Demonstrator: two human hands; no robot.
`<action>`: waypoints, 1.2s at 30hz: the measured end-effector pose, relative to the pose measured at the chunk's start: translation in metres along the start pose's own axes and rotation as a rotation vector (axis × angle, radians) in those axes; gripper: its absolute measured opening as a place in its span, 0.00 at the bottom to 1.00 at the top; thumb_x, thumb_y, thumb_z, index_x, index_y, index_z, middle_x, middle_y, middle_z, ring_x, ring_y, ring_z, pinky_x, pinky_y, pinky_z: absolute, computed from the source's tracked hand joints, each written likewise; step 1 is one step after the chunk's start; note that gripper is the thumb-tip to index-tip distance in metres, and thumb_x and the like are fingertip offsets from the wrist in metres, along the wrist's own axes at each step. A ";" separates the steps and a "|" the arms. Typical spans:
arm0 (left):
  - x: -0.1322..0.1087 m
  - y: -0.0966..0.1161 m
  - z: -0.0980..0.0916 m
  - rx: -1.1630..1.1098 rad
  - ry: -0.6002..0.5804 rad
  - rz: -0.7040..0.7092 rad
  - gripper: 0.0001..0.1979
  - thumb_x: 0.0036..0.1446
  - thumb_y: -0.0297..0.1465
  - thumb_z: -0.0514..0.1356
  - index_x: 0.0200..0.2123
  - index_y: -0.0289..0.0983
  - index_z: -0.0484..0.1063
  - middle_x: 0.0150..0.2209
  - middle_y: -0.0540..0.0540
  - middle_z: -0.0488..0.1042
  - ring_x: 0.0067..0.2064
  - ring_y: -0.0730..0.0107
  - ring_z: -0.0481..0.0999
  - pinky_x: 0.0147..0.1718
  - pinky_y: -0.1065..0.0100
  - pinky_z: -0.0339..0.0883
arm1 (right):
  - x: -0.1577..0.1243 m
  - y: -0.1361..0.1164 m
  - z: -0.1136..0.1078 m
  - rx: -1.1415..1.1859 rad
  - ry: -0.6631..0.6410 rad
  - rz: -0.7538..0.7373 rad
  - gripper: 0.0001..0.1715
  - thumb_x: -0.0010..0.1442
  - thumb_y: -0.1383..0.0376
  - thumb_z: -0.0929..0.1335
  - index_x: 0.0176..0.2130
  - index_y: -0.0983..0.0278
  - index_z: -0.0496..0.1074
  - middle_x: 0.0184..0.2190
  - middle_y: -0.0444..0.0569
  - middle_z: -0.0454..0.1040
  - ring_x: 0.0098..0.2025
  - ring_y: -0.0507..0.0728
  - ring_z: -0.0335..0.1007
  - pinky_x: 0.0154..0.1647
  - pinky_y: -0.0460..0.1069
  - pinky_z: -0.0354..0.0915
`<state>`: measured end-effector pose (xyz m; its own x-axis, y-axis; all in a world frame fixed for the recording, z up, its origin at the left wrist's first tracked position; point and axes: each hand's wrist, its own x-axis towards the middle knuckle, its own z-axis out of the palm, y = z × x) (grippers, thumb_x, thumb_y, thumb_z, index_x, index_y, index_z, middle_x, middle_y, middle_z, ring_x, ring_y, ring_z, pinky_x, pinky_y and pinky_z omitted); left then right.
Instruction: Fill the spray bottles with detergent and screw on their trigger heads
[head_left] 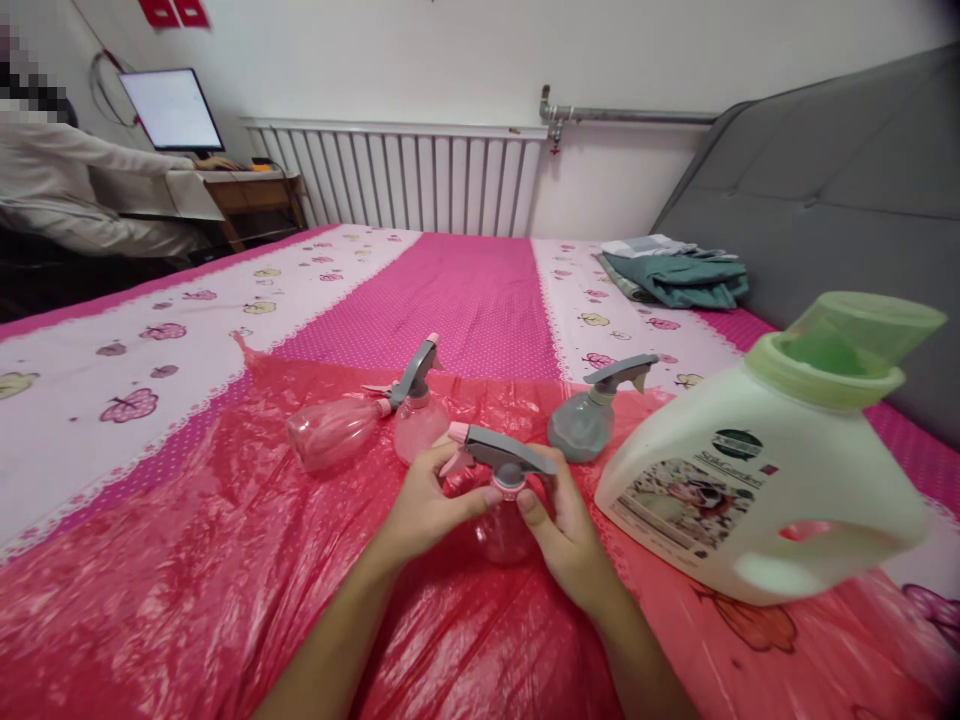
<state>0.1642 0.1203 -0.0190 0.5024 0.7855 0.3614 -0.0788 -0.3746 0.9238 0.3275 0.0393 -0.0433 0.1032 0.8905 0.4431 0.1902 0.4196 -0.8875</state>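
A clear pink spray bottle with a grey and pink trigger head stands upright between my hands on red plastic sheeting. My left hand grips it at the collar from the left, thumb on the pink ring. From the right, my right hand holds the same bottle, its thumb at the collar and its fingers behind the head. Just behind, a second pink spray bottle is upright, and a third one lies on its side to the left. A grey-green spray bottle stands behind my right hand.
A large detergent jug with a green cap stands close on the right. The red sheeting covers the near bed. Folded clothes lie by the grey headboard. A person sits at a desk, far left.
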 end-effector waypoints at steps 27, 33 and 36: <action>0.002 0.012 0.004 0.025 -0.006 0.051 0.15 0.55 0.35 0.69 0.46 0.40 0.75 0.43 0.43 0.78 0.45 0.59 0.78 0.47 0.59 0.73 | 0.005 -0.005 -0.002 -0.043 -0.057 -0.012 0.16 0.73 0.57 0.62 0.56 0.59 0.67 0.58 0.47 0.64 0.61 0.53 0.60 0.61 0.45 0.59; 0.000 0.002 0.004 -0.028 -0.015 0.016 0.16 0.58 0.35 0.67 0.49 0.42 0.77 0.50 0.42 0.78 0.55 0.57 0.75 0.56 0.58 0.67 | 0.002 -0.002 -0.001 -0.028 -0.040 0.010 0.18 0.73 0.57 0.62 0.61 0.55 0.60 0.57 0.43 0.64 0.60 0.49 0.60 0.63 0.44 0.57; 0.000 0.004 0.005 -0.030 -0.068 -0.020 0.16 0.60 0.35 0.66 0.51 0.43 0.76 0.51 0.42 0.78 0.56 0.57 0.74 0.58 0.57 0.66 | -0.001 0.002 0.000 -0.041 -0.007 0.037 0.22 0.73 0.57 0.63 0.63 0.53 0.56 0.57 0.42 0.63 0.61 0.49 0.58 0.63 0.43 0.56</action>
<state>0.1679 0.1167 -0.0160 0.5618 0.7568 0.3342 -0.0936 -0.3432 0.9346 0.3279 0.0391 -0.0450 0.1036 0.9066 0.4090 0.2264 0.3789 -0.8973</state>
